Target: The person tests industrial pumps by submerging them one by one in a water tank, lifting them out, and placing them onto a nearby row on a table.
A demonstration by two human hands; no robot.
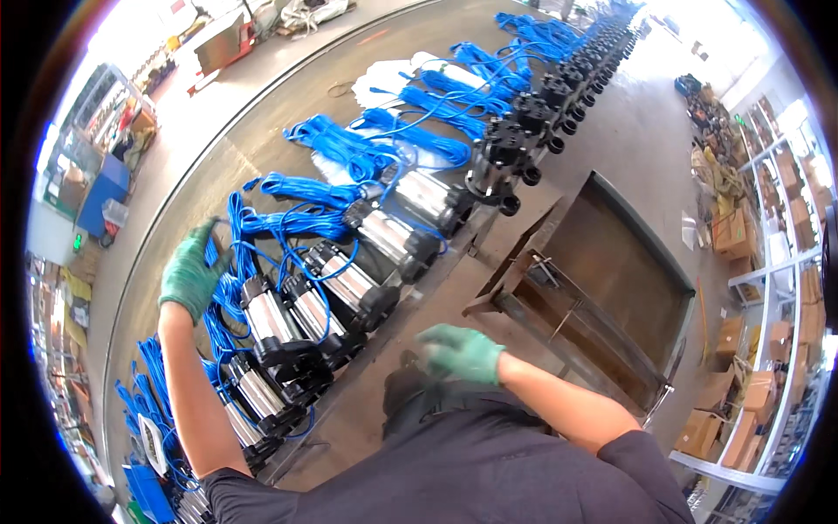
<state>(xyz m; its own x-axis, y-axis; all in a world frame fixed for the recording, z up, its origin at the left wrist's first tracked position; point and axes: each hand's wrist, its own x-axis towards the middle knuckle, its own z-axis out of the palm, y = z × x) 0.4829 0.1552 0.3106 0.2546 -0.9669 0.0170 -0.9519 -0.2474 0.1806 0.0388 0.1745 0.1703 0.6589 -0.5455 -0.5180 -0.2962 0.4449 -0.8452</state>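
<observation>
My left hand (190, 272), in a green knitted glove, is over the workbench beside a bundle of blue cable (229, 293). Its thumb and fingers are apart, with a bit of cable showing between them. In front of my body hangs my right hand (463, 352), also gloved in green and smeared by motion; it is off the bench edge and touches no pump. Closest to the hands lie several silver cylindrical pumps with black ends, among them one pump (266, 313) right of my left hand and another pump (345, 278) farther along. Blue cables run from them.
The long workbench (227, 162) carries more coiled blue cables (336, 144) and a row of upright black pump parts (506, 153). To the right stands a rusty metal cart (611, 262). Shelves with cardboard boxes (759, 393) line the far right; a blue cabinet (105, 192) is at left.
</observation>
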